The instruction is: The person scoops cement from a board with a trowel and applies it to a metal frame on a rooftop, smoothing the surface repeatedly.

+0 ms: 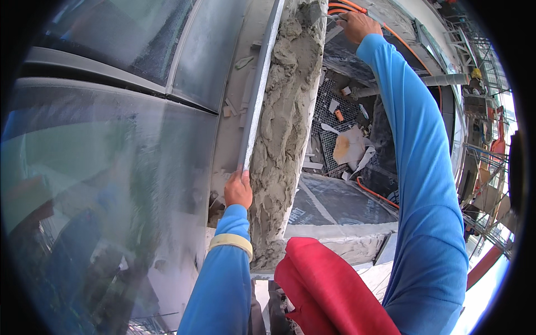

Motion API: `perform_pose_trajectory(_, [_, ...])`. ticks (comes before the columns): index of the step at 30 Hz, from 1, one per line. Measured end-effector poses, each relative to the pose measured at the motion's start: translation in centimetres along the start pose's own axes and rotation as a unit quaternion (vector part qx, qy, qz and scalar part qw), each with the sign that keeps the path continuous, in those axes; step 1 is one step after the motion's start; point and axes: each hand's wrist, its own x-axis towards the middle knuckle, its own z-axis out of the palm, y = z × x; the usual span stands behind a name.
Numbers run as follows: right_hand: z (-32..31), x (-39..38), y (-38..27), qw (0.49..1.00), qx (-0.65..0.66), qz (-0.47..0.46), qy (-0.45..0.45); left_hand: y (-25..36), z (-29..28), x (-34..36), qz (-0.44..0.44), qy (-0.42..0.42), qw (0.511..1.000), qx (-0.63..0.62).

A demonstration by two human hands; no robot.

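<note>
Left hand (238,190), toward 8 o'clock, grasps the metal bar (261,84); hold it straight along the mortar (287,106) (right hand (362,27), 1 o'clock: grasp unclear).

Bright daylight view through a fisheye lens, framed by a black curved vignette.
Pale reflections haze the glass panels (117,167) at left; the recess (349,205) lies in dimmer light; highlights wash out at lower right, near curved, indistinct scaffolding (486,152).

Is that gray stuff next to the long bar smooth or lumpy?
Lumpy: the gray mortar shows ridges, dents and clumps beside the metal bar that the left hand holds.
</note>
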Motion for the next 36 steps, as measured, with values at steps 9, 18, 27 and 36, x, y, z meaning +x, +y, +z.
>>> perform_pose_trajectory(9, [-1.0, -3.5, -5.7, 0.829, 0.459, 0.218, -0.235, 0.4, -0.1, 0.1, -0.021, -0.015, 1.000, -0.010])
perform_pose_trajectory(18, [-9.6, -11.2, -2.1, 0.977, 0.207, 0.019, -0.047, -0.1, 0.1, 0.1, -0.023, -0.012, 1.000, -0.010])
perform_pose_trajectory(27, [-7.8, -9.4, -2.7, 0.990, 0.040, -0.120, -0.067, -0.2, 0.2, 0.0, -0.023, -0.010, 1.000, -0.012])
perform_pose_trajectory(36, [-2.3, -0.2, -1.2, 0.998, 0.065, 0.008, -0.010, -0.1, 0.2, 0.0, -0.025, -0.012, 1.000, -0.005])
